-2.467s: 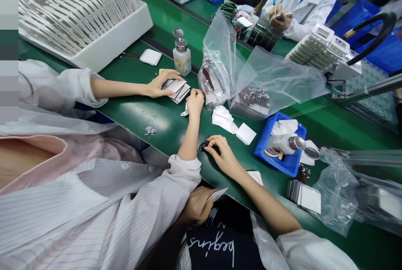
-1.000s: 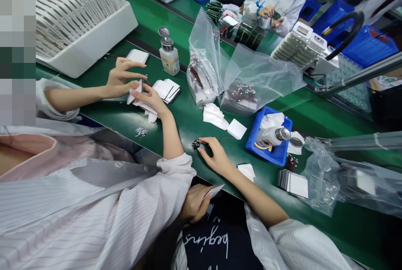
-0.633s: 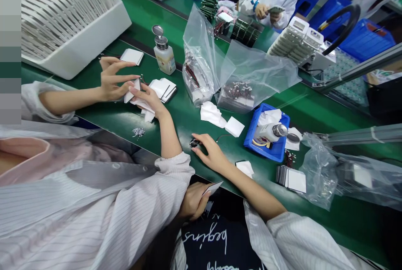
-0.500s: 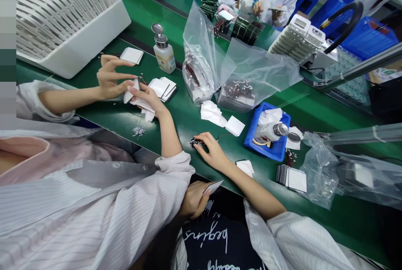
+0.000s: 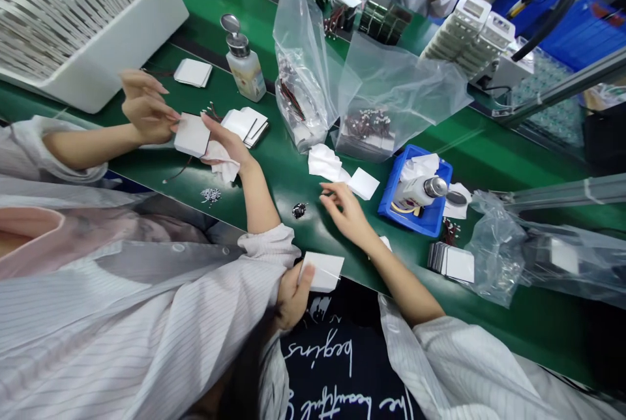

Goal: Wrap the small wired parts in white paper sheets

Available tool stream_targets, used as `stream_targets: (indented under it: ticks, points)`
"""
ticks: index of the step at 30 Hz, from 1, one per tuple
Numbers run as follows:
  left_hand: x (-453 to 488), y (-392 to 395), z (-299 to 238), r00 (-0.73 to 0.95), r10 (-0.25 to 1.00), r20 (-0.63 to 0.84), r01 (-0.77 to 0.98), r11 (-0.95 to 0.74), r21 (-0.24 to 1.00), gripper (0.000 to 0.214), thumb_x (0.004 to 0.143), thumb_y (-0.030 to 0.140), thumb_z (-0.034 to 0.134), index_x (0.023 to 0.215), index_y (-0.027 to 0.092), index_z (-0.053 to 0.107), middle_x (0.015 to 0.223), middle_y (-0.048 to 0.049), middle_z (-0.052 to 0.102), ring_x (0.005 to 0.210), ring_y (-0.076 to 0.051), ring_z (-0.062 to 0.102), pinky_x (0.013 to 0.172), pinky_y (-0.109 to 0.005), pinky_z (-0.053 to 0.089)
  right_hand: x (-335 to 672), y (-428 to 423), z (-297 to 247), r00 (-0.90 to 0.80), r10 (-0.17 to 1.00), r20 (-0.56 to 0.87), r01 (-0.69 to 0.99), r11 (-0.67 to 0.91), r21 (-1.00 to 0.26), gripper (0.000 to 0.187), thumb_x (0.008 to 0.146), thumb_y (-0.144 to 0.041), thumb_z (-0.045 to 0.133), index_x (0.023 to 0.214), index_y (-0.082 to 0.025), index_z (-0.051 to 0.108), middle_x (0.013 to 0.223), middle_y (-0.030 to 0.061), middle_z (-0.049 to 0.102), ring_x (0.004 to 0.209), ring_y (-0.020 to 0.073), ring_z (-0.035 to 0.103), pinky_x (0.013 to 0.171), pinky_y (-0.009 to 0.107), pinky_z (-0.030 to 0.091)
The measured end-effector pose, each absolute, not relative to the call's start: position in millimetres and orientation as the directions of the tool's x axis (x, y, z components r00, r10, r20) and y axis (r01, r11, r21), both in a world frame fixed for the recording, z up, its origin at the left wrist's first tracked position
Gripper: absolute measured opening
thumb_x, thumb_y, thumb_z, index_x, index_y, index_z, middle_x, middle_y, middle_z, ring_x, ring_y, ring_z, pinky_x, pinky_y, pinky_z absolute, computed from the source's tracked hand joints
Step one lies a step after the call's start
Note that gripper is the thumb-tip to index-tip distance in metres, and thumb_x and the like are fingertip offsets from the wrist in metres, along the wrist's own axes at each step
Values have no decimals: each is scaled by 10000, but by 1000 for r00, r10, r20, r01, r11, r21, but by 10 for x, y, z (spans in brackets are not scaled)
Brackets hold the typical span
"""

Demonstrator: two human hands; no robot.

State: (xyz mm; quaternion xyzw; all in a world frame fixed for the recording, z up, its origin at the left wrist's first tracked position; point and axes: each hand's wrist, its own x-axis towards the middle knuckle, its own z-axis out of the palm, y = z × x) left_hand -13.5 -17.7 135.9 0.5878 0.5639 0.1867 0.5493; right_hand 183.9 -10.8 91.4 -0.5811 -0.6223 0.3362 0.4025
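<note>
white square plate (image 5: pixel 321 271), now flat-on, pinched in left hand (image 5: pixel 292 293); right hand (image 5: pixel 346 211), fingers loose, has left black part (image 5: pixel 298 210) at centre of green belt (image 5: pixel 489 165).

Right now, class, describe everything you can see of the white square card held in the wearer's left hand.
The white square card is thin, flat and plain, with no marking visible on the face shown; it looks like card or plastic. It is held low, at the near edge of the green table, tilted slightly. The left hand grips it from below at its left edge, fingers curled around it. Nothing else touches it. The right hand is apart, on the table.
</note>
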Motion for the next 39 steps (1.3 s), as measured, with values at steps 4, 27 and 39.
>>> stream_targets:
  ticks: [4, 27, 39]
  points:
    - [109, -929, 946, 334, 836, -435, 244, 369, 897, 492, 955, 582, 384, 867, 204, 684, 688, -14, 652, 660, -186, 621, 571, -273, 501, 2117, -342, 1129, 141, 979, 146, 457, 67, -887, 198, 987, -343, 503, 924, -215, 640, 929, 48, 622, 809, 170, 603, 743, 323, 518]
    - [678, -753, 618, 680, 731, 59, 632, -625, 458, 375, 980, 320, 486, 1328, 189, 537, 1178, -154, 577, 1074, -312, 512, 902, -457, 429, 2697, -1305, 835, 68, 990, -127, 731, -136, -668, 86, 968, -278, 545, 930, -213, 585, 941, 62, 642, 905, 239, 560, 808, 386, 446]
    - [656, -765, 505, 615, 781, 107, 635, -571, 520, 379, 955, 371, 547, 1288, 191, 573, 1182, -133, 611, 1099, -296, 505, 931, -435, 381, 2724, -1448, 771, -71, 994, -86, 745, -4, -667, 177, 1011, -244, 451, 1086, -212, 607, 1024, 91, 635, 984, 242, 542, 869, 416, 445]
